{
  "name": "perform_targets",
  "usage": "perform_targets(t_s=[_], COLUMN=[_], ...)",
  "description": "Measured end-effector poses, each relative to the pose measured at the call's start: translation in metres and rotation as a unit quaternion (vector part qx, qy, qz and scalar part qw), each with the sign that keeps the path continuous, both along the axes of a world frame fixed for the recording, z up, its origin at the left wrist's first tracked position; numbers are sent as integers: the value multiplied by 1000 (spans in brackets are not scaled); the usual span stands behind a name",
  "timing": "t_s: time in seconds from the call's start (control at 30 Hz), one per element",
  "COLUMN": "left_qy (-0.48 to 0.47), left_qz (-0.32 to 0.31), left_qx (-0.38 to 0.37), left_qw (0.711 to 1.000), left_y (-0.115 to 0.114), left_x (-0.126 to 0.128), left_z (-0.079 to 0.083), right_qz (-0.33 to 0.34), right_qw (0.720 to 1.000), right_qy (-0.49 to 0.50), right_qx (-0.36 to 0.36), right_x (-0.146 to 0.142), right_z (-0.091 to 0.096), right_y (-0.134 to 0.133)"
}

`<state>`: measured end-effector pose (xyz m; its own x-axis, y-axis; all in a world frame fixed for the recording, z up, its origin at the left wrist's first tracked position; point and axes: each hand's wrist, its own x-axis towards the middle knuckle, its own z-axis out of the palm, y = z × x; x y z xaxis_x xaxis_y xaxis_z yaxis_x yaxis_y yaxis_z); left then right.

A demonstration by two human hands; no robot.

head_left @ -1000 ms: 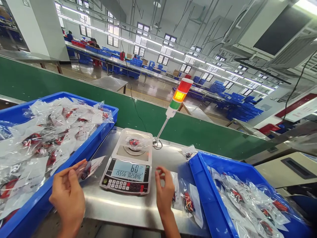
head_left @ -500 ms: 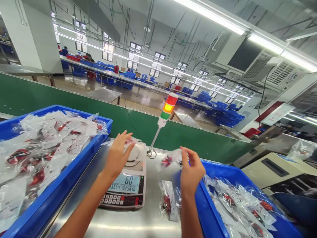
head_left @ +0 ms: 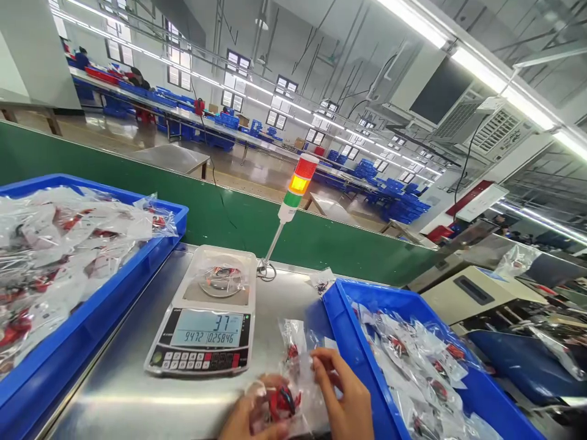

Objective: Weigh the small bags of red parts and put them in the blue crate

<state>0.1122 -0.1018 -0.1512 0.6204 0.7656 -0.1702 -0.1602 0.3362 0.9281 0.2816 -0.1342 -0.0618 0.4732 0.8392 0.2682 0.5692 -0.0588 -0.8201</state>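
Observation:
At the bottom centre, my left hand (head_left: 257, 417) is closed on a clear plastic bag (head_left: 283, 402) with red and black parts inside, perhaps wires. Fingers of my right hand (head_left: 345, 394) pinch the upper right edge of this bag. Just beyond it, another bag (head_left: 291, 339) with a white label lies on the metal table, partly hidden by the held one. To the left stands a digital scale (head_left: 202, 330), its display reading 37. On the scale's pan rests a clear bag (head_left: 223, 278) with reddish contents.
A blue bin (head_left: 151, 260) full of bagged parts stands at left. Another blue bin (head_left: 355, 348) at right holds more bags. A small bag (head_left: 322, 280) lies by its far corner. Behind the scale rises a signal light (head_left: 298, 186), glowing amber, before a green partition (head_left: 229, 214).
My left hand has moved from above the scale down to the bottom centre. My right hand has lowered. A bag now shows on the pan, and the display changed from 60 to 37.

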Motion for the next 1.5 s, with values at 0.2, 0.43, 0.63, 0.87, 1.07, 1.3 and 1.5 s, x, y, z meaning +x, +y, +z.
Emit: perform_targets(t_s=[0.2, 0.43, 0.63, 0.87, 1.07, 1.3, 1.5], left_qy=[27, 107, 170, 203, 142, 103, 110], left_qz=[79, 101, 128, 256, 225, 158, 209], left_qx=[-15, 18, 64, 10, 9, -36, 2], left_qw=[996, 989, 975, 945, 964, 981, 972], left_y=[11, 20, 21, 9, 20, 17, 17], left_x=[-18, -35, -40, -39, -49, -52, -49], left_z=[-3, 16, 41, 53, 59, 58, 54], right_qz=[18, 102, 45, 63, 7, 19, 52], right_qw=[984, 933, 944, 910, 926, 919, 880], right_qy=[172, 342, 321, 400, 371, 391, 460], right_qx=[-37, -44, -63, -95, -72, -52, -105], right_x=[-7, -24, -47, -60, -48, -39, -51], right_z=[-28, -39, -42, -47, -47, -47, -40], right_y=[-11, -14, -12, -15, -13, -15, -12])
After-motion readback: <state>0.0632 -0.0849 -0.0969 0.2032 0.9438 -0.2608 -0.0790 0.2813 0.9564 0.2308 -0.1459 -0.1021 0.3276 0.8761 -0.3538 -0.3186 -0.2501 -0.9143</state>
